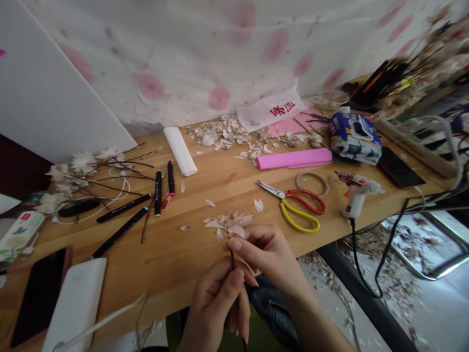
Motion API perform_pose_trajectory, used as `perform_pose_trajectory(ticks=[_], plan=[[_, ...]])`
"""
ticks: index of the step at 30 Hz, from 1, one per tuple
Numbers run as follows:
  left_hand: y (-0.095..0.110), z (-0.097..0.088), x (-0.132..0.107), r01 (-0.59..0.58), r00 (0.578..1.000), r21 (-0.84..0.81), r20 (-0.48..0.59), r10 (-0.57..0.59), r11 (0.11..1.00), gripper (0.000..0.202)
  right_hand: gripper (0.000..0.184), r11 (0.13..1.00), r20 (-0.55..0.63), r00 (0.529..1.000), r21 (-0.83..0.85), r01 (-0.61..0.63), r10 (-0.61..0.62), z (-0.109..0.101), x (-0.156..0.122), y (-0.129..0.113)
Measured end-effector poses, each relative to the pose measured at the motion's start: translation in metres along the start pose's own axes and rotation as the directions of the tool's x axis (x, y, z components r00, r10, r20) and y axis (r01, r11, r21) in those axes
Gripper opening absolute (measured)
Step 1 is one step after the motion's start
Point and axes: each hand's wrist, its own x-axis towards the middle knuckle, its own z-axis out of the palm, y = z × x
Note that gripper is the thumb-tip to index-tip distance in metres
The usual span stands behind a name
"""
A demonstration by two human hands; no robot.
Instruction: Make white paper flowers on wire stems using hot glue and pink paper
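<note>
A pale pinkish-white handmade flower [230,224] on a thin dark stem [232,259] stands upright over the table's near edge. My left hand [222,296] is closed around the stem below the bloom, thumb on top. Just under the petals, my right hand [271,252] pinches the flower at its base between thumb and fingers; the exact contact is partly hidden. Loose petals [258,205] lie on the wood around the bloom. To the right rest scissors [281,194] with one red and one yellow handle, blades parted.
A petal heap [223,133] lies at the back beside a pink paper roll [294,159] and white roll [180,151]. Right are a tape ring [312,184], glue gun [357,198] with cord, and wipes pack [355,137]. Left are markers [157,193], finished flowers [82,164] and a phone [42,291].
</note>
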Motion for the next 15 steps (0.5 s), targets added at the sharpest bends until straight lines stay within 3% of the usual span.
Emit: perform_pose_trajectory(ticks=[4,10,15], plan=[[0.0006,0.0005,-0.001,0.011,1.0,0.019,0.016,-0.012,1.0,0.03,0.044,0.993,-0.104,0.994,-0.117,0.023,-0.035,-0.0004,0.0023,-0.0013],[0.0011,0.003,-0.0024,0.032,0.999,0.053,-0.009,-0.032,0.998,0.031,0.044,0.995,-0.102,0.995,-0.102,0.01,-0.02,-0.0008,0.0021,-0.0002],[0.001,0.0035,-0.0047,0.0,1.0,0.011,0.01,0.0,1.0,0.033,0.035,0.993,0.104,0.99,0.059,-0.1,0.093,-0.0056,0.0027,0.0025]])
